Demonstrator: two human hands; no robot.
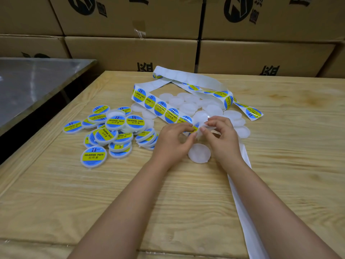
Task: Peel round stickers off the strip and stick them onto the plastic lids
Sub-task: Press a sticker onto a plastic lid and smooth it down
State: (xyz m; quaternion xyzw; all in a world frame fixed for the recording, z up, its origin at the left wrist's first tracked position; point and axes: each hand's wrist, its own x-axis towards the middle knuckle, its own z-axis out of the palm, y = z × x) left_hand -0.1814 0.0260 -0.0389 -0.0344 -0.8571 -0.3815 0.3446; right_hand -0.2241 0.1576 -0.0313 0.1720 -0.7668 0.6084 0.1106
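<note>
Over on the left, a heap of labelled lids [112, 128] lies on the wooden table [56, 193]. The sticker strip [160, 107] runs from there towards the hands, across a spread of bare lids [186, 105]. Left hand [173, 141] pinches the edge of a blue-and-yellow sticker [194, 128] at the strip's near end. Right hand [222, 139] pinches the backing just beside it, fingertips almost meeting. A lone lid [199, 153] sits flat between the wrists, and the empty backing [242, 212] trails under the right forearm
</note>
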